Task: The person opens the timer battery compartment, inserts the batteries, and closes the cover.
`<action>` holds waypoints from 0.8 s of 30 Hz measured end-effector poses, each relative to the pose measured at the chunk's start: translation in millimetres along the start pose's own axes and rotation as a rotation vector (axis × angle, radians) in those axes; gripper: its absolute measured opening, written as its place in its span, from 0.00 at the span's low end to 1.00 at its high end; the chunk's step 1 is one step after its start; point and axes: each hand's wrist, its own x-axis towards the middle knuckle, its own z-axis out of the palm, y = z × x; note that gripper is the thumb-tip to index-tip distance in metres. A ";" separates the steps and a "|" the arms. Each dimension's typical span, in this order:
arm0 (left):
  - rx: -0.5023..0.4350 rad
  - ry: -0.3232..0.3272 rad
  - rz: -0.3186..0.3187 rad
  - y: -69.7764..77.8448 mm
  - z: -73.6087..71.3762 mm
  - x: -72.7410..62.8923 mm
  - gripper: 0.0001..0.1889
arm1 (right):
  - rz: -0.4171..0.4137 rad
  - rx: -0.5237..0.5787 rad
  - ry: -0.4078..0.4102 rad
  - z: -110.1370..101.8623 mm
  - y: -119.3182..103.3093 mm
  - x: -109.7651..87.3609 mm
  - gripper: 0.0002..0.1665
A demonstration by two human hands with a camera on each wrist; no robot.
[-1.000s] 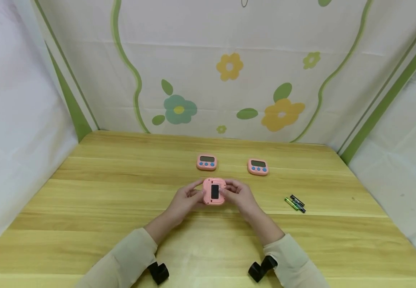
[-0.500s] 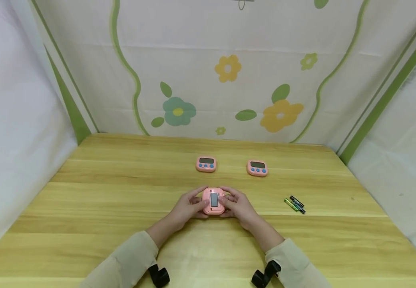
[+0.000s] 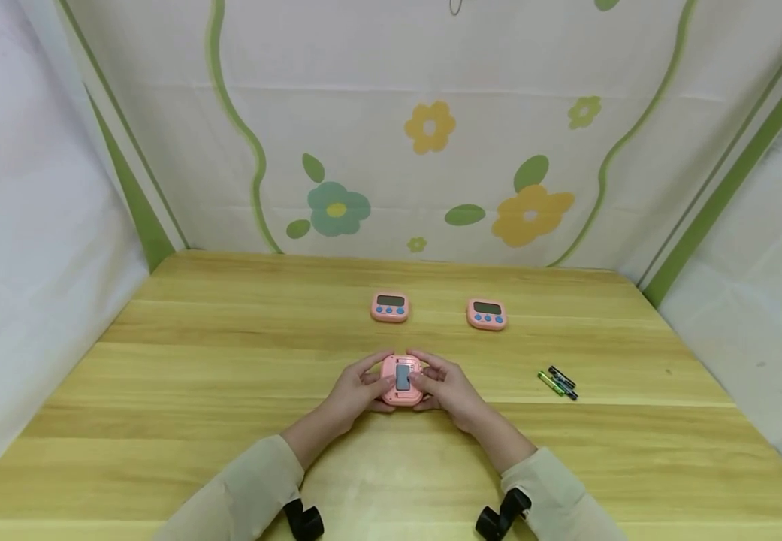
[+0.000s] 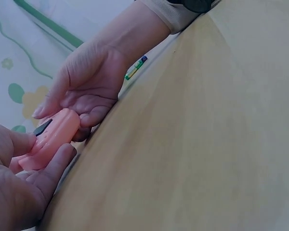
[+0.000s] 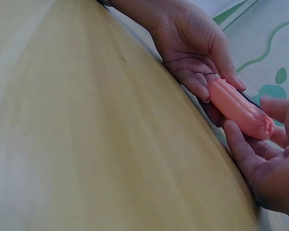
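Observation:
Both hands hold a pink digital timer with its back turned up, just above the table. A dark rectangular panel sits in the middle of that back and shines grey in the head view. My left hand grips the timer's left side, thumb on the back and fingers around the edge. From the other side my right hand grips it, thumb at the panel's right edge. In the left wrist view the timer is seen edge-on, the panel raised slightly above the pink back. Its screen side is hidden.
Two more pink timers, one left and one right, lie screen up behind the hands. Several small green and black batteries lie together to the right. A floral cloth hangs behind the wooden table.
Over the last second the timer has come down and nearer to me, and its back has tilted so the panel turned from black to shiny grey. Both hands keep their grip on it.

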 end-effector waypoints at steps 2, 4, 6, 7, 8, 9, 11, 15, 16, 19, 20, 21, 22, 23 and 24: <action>0.004 0.013 -0.001 0.8 1.5 -0.6 0.26 | 0.002 -0.013 0.005 0.5 -1.0 -0.4 0.30; 0.014 0.022 -0.005 2.3 2.9 -1.7 0.26 | 0.004 -0.033 0.009 1.6 -3.2 -1.4 0.30; 0.021 0.030 -0.012 3.6 3.8 -2.6 0.25 | 0.005 -0.055 0.010 3.4 -6.6 -3.3 0.29; 0.024 0.033 -0.014 4.2 4.2 -3.1 0.25 | 0.006 -0.063 0.011 4.6 -8.8 -4.5 0.29; 0.028 0.037 -0.016 4.9 4.5 -3.5 0.25 | 0.006 -0.069 0.010 5.9 -11.0 -5.6 0.29; 0.031 0.040 -0.018 5.4 4.7 -3.7 0.25 | 0.007 -0.076 0.011 7.0 -13.1 -6.7 0.28; 0.032 0.047 -0.022 6.2 5.0 -4.0 0.25 | 0.011 -0.083 0.012 9.1 -16.5 -8.3 0.28; 0.035 0.055 -0.028 7.0 5.3 -3.7 0.25 | 0.019 -0.084 0.012 10.4 -19.2 -8.9 0.27; 0.035 0.056 -0.028 7.2 5.4 -3.7 0.25 | 0.021 -0.084 0.012 10.6 -19.5 -8.7 0.27; 0.034 0.059 -0.028 7.4 5.7 -3.5 0.25 | 0.024 -0.078 0.012 10.8 -20.1 -8.6 0.27; 0.035 0.062 -0.029 7.4 5.8 -3.3 0.24 | 0.025 -0.075 0.013 10.9 -20.2 -8.5 0.27; 0.035 0.064 -0.030 7.4 5.8 -3.3 0.24 | 0.026 -0.073 0.014 11.0 -20.3 -8.4 0.27; 0.036 0.064 -0.031 7.3 5.8 -3.2 0.24 | 0.028 -0.069 0.015 11.1 -20.5 -8.5 0.27; 0.037 0.064 -0.034 7.3 5.7 -3.2 0.24 | 0.028 -0.067 0.017 11.0 -20.3 -8.5 0.27; 0.035 0.062 -0.034 7.3 5.4 -3.3 0.24 | 0.032 -0.065 0.018 11.0 -20.2 -8.5 0.27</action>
